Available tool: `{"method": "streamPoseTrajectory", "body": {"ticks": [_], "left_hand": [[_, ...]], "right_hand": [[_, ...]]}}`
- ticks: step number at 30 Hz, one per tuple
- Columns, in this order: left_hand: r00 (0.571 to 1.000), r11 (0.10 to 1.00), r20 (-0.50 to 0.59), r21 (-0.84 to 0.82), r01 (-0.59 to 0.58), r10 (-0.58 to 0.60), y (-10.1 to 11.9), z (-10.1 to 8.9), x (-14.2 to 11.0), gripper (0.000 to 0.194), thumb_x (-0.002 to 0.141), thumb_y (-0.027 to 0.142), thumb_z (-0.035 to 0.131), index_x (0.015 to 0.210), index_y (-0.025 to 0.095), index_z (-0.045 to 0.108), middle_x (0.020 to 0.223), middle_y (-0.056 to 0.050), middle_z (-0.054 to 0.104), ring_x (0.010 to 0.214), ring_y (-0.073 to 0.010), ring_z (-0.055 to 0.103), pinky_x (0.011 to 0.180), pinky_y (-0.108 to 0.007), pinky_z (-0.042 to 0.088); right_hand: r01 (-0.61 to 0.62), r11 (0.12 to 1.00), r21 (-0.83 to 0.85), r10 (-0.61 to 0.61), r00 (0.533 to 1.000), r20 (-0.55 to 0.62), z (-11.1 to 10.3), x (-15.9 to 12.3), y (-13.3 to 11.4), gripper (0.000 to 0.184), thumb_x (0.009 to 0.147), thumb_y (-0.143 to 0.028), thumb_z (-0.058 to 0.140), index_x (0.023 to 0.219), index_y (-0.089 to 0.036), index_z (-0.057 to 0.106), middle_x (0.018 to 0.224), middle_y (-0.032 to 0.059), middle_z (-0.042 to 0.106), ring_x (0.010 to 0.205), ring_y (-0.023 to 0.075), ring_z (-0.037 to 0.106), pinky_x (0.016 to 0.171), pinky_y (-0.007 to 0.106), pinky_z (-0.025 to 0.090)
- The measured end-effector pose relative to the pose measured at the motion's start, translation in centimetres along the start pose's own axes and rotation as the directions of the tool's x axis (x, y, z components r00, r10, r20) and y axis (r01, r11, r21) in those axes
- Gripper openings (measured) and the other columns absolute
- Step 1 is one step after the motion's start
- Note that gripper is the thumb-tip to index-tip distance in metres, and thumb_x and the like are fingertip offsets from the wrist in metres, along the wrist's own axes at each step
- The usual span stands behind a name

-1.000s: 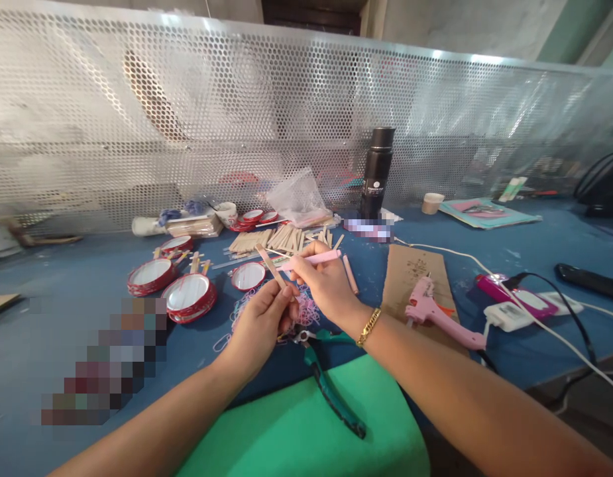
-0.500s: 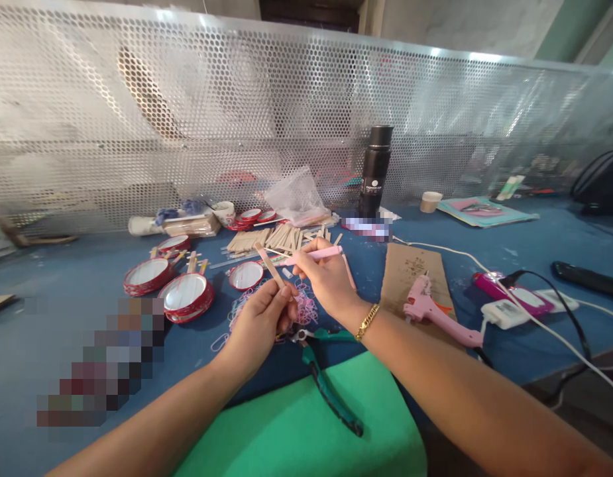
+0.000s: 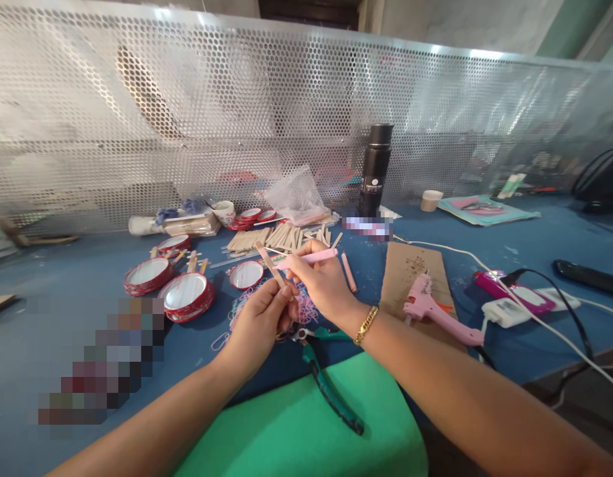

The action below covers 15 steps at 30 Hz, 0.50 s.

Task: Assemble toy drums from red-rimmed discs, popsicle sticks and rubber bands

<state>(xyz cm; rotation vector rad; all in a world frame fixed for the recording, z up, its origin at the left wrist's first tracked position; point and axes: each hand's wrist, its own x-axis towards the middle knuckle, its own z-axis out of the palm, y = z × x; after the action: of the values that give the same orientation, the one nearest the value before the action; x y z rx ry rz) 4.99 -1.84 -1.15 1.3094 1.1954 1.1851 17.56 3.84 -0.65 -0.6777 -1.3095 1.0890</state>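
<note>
My left hand (image 3: 260,321) is closed on a plain wooden stick (image 3: 268,262) that slants up and to the left. My right hand (image 3: 322,285), with a gold bracelet at the wrist, pinches a pink stick (image 3: 313,256) held nearly level; its near end meets the wooden stick. Both hands hover over a heap of pink and blue rubber bands (image 3: 303,308) on the blue table (image 3: 62,285). Green-handled pliers (image 3: 326,384) lie just below the hands, partly on a green mat (image 3: 306,430).
Red-rimmed round lids (image 3: 185,293) and a pile of wooden sticks (image 3: 274,237) lie behind the hands. A pink glue gun (image 3: 435,315) rests on brown cardboard (image 3: 410,271) at right, beside cables and a pink device (image 3: 515,296). A black bottle (image 3: 376,171) stands before the perforated metal screen (image 3: 187,119).
The right hand lifted the pink stick slightly, then brought it back down against the wooden stick. The left hand has barely moved.
</note>
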Motion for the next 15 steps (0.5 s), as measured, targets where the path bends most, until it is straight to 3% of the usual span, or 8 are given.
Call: {"method": "streamPoseTrajectory", "body": {"ticks": [6, 11, 15], "left_hand": [[1.000, 1.000, -0.001, -0.019, 0.007, -0.007, -0.25, 0.04, 0.10, 0.040, 0.083, 0.058, 0.071, 0.082, 0.020, 0.059, 0.059, 0.005, 0.058, 0.047, -0.0075, 0.040, 0.046, -0.021, 0.029], [0.999, 0.999, 0.020, 0.034, -0.027, 0.027, -0.45, -0.04, 0.12, 0.042, 0.084, 0.059, 0.069, 0.075, 0.020, 0.057, 0.059, 0.005, 0.057, 0.048, -0.0077, 0.042, 0.047, -0.021, 0.032], [1.000, 1.000, 0.004, 0.008, -0.001, 0.001, -0.26, 0.05, 0.04, 0.038, 0.084, 0.057, 0.069, 0.083, 0.020, 0.059, 0.060, 0.005, 0.058, 0.047, -0.0077, 0.041, 0.046, -0.021, 0.030]], "right_hand": [[0.014, 1.000, -0.009, -0.014, 0.998, -0.068, -0.11, 0.12, -0.09, 0.020, 0.084, -0.035, 0.069, 0.073, -0.023, 0.057, 0.063, -0.0032, 0.065, 0.060, 0.0128, 0.061, 0.061, 0.026, 0.048], [0.019, 1.000, 0.023, -0.019, 1.000, -0.012, 0.03, 0.00, -0.17, 0.021, 0.086, -0.038, 0.068, 0.075, -0.023, 0.057, 0.062, -0.0045, 0.064, 0.057, 0.0119, 0.059, 0.058, 0.025, 0.047], [0.018, 1.000, 0.017, -0.017, 0.998, -0.062, -0.08, 0.12, -0.07, 0.021, 0.084, -0.035, 0.070, 0.073, -0.022, 0.058, 0.062, -0.0041, 0.065, 0.059, 0.0118, 0.060, 0.060, 0.025, 0.047]]}}
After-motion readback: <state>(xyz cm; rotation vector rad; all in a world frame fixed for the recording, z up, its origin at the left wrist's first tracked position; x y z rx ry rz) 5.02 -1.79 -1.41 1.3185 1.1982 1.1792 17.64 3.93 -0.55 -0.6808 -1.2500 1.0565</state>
